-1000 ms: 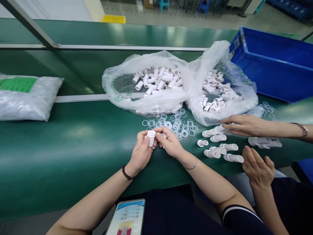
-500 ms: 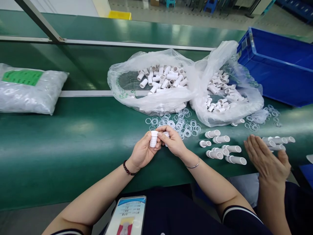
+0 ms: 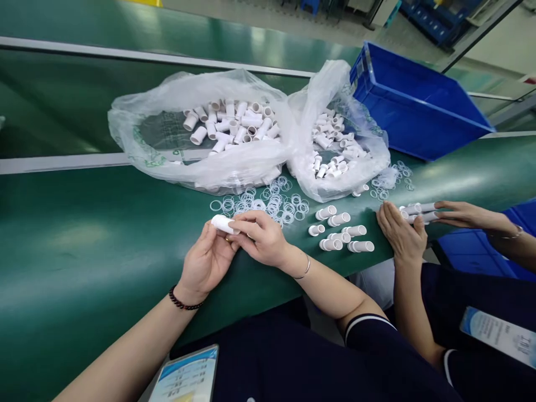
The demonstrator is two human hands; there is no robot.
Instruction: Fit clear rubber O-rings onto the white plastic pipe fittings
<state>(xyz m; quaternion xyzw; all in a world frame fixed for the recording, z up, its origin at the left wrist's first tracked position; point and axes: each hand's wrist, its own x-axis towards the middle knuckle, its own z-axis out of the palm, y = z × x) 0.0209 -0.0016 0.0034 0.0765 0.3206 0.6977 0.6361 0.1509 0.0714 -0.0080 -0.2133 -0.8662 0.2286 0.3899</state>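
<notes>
In the head view, the person is holding a small white plastic tube [image 3: 223, 224] over the green bench [image 3: 84, 245], the left hand [image 3: 205, 262] cradling it from below with fingers curled around its lower end, and the right hand [image 3: 262, 240] pinching it from the side, thumb and forefinger closed together on it. The tube is lying tilted, its rounded end pointing left, just in front of a scatter of clear rings [image 3: 268, 202]. Whether a ring is already sitting on the tube cannot be told. Judging by this, the fitting of a ring onto the tube is the step in hand, and the next move is likely calling for a firm left-hand grip while the right fingers work. Finished-looking tubes [image 3: 341, 231] are lying in rows to the right, near a co-worker's hands [image 3: 402, 234], behind them two open bags of tubes [image 3: 201, 134] and a blue crate [image 3: 414, 106].
</notes>
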